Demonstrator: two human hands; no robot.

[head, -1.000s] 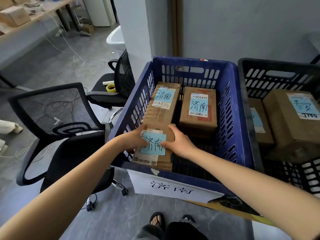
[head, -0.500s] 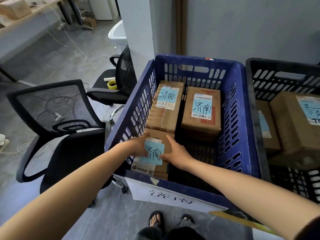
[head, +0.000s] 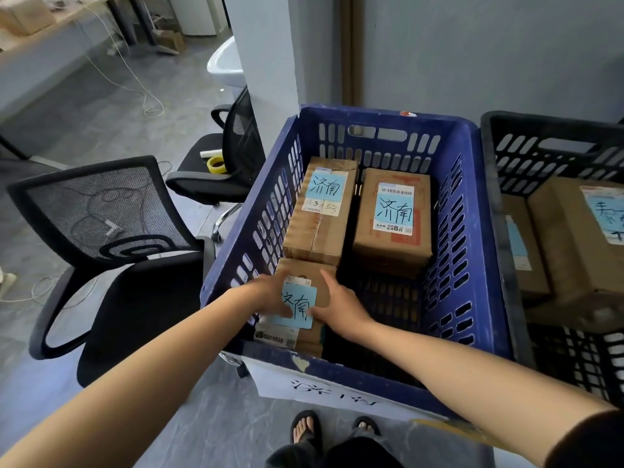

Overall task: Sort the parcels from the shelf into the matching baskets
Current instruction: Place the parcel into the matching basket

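Where the held parcel lies: the held parcel [head: 297, 310], a small brown carton with a blue note handwritten 济南, is low in the near left corner of the blue basket [head: 479, 211], close against its left wall. Whether it rests on the floor cannot be told.
Left hand [head: 266, 295]: clasps the carton's left side, thumb laid over the blue note; its fingers are hidden down the side.
Right hand [head: 341, 309]: clasps the carton's right side, forefinger stretched along the top edge, thumb touching the note.
Grip: the carton is squeezed between the two hands, both forearms crossing the near rim.
Back left parcel [head: 320, 214]: a longer carton, blue 济南 note on top, just behind the held one and touching it.
Back right parcel [head: 393, 217]: a carton with a printed label and blue 济南 note, just beside the back left one.
Paper sign [head: 324, 388]: a white sheet on the basket's front, its handwriting cut off by the rim.
Black basket [head: 547, 130]: just to the right of the blue one, holding a large carton [head: 580, 238] with a blue note and a lower carton [head: 521, 251] beside it.
Mesh office chair [head: 111, 224]: left of the blue basket.
Second chair [head: 236, 146]: farther back, a yellow tape roll [head: 216, 163] on its seat.
Sandalled feet [head: 305, 430]: on the grey floor under the near rim.
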